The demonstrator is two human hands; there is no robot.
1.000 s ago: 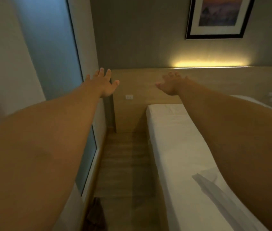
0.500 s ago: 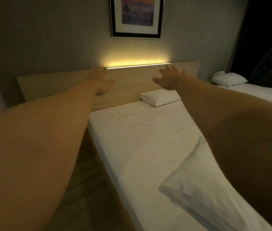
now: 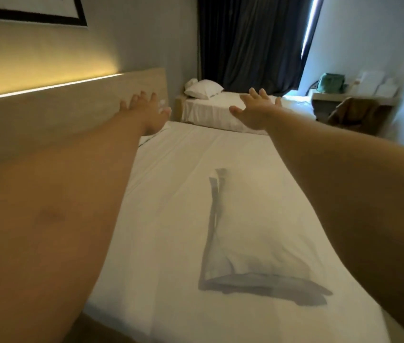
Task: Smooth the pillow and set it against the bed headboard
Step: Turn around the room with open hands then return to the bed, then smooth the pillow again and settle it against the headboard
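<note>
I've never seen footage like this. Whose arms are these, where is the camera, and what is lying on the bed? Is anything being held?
No machine here: a person wears a wide-angle camera on the head, so you look along their two bare arms, stretched forward. The left hand and the right hand are both open with fingers spread, and neither holds anything. Below them is a bed with a white sheet. On it, between the arms, lies a white pillow, not against the wooden headboard on the left, which has a glowing light strip along its top. A corner of another pillow seems to peek out beneath the left hand. Farther off stands a second bed with its own pillow, dark curtains and a desk.
</note>
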